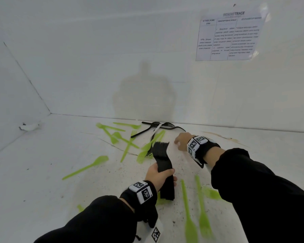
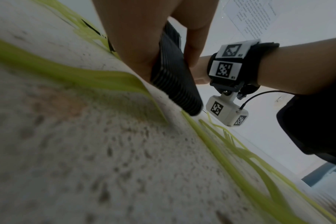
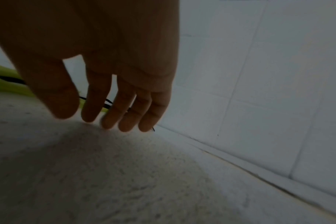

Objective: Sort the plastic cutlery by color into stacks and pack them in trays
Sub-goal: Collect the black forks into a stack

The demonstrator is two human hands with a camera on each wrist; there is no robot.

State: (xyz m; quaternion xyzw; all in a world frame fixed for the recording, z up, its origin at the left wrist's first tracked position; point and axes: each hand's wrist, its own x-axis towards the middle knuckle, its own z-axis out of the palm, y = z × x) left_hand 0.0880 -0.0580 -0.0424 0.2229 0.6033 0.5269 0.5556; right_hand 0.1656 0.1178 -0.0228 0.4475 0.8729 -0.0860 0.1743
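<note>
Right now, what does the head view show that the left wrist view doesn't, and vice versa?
Head only: loose black forks near the wall, the open right hand reaching toward them, and scattered green cutlery across the surface.
Left wrist only: the ribbed side of the black fork stack, and the right wrist's camera.
Both: the left hand gripping that stack, and the wall sheet.

The head view is bright, and a person's soft shadow (image 1: 144,95) falls on the white wall (image 1: 95,50). Both wrist views are dim and blurry. The green cutlery (image 2: 240,159) smears near the edges.
</note>
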